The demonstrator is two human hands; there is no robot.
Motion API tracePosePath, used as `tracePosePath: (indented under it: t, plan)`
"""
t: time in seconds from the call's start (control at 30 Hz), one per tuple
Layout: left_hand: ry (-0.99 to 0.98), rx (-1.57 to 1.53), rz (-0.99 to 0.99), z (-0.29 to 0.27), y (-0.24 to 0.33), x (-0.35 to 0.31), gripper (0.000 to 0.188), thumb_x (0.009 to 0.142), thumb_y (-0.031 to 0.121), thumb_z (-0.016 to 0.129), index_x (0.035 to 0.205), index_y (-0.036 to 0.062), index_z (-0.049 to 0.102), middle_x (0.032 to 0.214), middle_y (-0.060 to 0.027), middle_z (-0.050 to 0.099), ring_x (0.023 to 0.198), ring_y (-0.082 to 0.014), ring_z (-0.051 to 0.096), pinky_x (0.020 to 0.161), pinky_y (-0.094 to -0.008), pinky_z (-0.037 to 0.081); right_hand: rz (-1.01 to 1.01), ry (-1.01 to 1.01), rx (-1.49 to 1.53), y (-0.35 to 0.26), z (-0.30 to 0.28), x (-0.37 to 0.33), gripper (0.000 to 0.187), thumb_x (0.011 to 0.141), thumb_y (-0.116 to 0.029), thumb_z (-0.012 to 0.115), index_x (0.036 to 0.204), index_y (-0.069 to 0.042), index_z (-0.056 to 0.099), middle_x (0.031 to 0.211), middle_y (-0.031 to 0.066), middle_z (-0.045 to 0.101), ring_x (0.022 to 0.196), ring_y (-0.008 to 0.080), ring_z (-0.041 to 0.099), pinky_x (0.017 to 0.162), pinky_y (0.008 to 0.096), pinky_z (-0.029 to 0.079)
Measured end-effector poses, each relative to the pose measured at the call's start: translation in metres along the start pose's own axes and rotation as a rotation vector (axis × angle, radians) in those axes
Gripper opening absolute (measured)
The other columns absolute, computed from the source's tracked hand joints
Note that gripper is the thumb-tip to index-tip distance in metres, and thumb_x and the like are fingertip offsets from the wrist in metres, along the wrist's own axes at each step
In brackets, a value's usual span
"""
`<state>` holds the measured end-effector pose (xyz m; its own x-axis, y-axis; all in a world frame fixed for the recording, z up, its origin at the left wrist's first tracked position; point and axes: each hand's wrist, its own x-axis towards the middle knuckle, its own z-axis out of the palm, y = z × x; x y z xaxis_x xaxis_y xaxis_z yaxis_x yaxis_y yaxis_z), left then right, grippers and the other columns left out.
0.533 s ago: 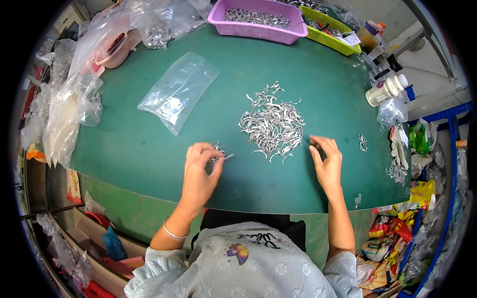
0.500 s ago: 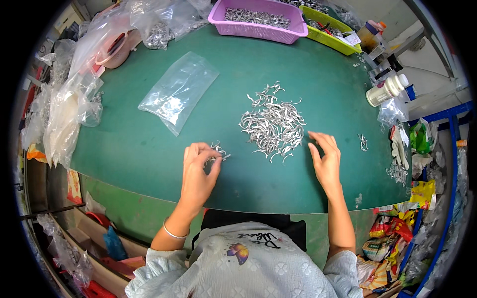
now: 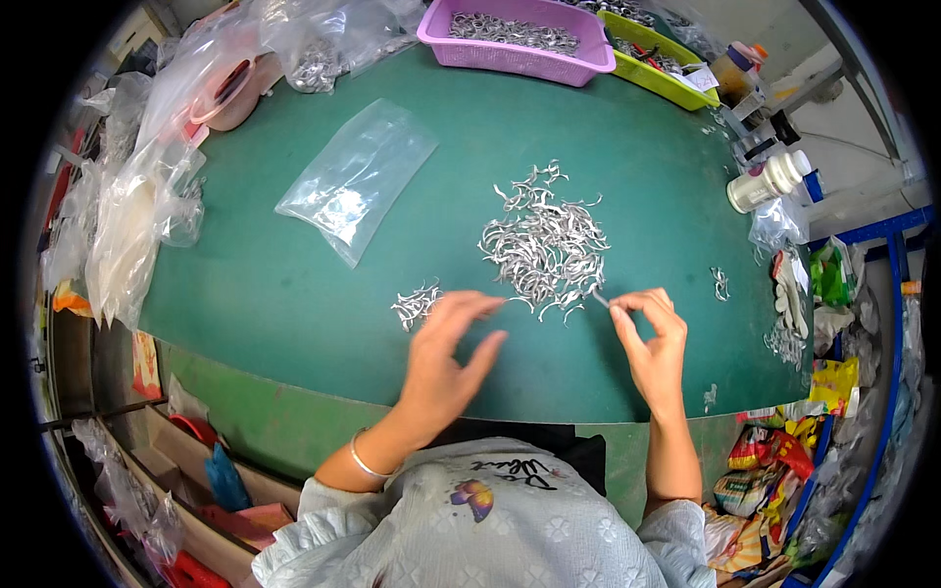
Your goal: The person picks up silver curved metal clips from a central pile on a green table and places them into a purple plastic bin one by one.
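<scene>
The right hand [image 3: 657, 345] is pinching a slender grey piece [image 3: 601, 297] between thumb and fingertips, holding it right at the lower right edge of a large heap [image 3: 544, 245] of curved, silvery pieces. This heap is spreading loosely over the green bench [image 3: 294, 318], a few pieces straggling out at its top and bottom. The left hand [image 3: 441, 367], blurred, is standing loosely spread with its thumb apart from the fingers, gripping nothing that shows; its fingertips are pointing toward the bottom of the heap. Just beside its knuckles, on the left, a small pile [image 3: 416, 306] of similar pieces is lying on the bench. A clear plastic bag [image 3: 358, 181] is lying flat farther back, left of the heap. At the far edge, a purple basket [image 3: 520, 61] is holding many small metallic pieces, and a yellow-green basket [image 3: 667, 86] is sitting next to it, on its right. Toward the right edge, a white bottle [image 3: 769, 183] is leaning at a tilt, and a few loose pieces [image 3: 720, 283] are lying nearer the person.
</scene>
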<state>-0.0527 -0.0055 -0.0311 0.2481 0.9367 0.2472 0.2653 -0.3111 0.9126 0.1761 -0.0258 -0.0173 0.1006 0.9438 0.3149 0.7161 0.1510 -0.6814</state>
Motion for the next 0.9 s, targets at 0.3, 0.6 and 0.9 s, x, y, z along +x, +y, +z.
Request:
tracePosePath:
  t: [0.3, 0.6, 0.9]
  plan:
    - [-0.199, -0.945, -0.398, 0.035, 0.033, 0.008, 0.017, 0.079, -0.003, 0.059, 0.096, -0.0057, 0.059, 0.089, -0.009, 0.062, 0.078, -0.0124, 0.06, 0.073, -0.0235, 0.049, 0.275, -0.182, 0.813, -0.04, -0.014, -0.024, 0.005, 0.078, 0.005, 0.056, 0.082, 0.003, 0.059, 0.079, 0.0085, 0.057, 0.074, 0.0141, 0.053, 0.068, 0.0255, 0.042]
    - [-0.289, -1.017, -0.42, 0.025, 0.042, 0.007, 0.013, 0.078, -0.005, 0.059, 0.09, -0.0062, 0.061, 0.083, -0.0105, 0.062, 0.076, -0.0137, 0.06, 0.07, -0.0243, 0.048, 0.233, -0.159, 0.923, -0.046, -0.014, -0.033, 0.006, 0.077, 0.005, 0.056, 0.082, 0.003, 0.058, 0.079, 0.0103, 0.057, 0.074, 0.017, 0.053, 0.069, 0.0277, 0.042]
    - [-0.354, -1.049, -0.43, 0.019, 0.048, 0.006, 0.011, 0.079, -0.005, 0.057, 0.089, -0.0056, 0.061, 0.083, -0.0115, 0.061, 0.077, -0.0154, 0.06, 0.071, -0.0257, 0.048, 0.005, -0.03, 0.575, -0.055, -0.02, -0.035, 0.009, 0.068, 0.005, 0.062, 0.077, 0.002, 0.06, 0.073, 0.0098, 0.06, 0.073, 0.0209, 0.052, 0.067, 0.0312, 0.04]
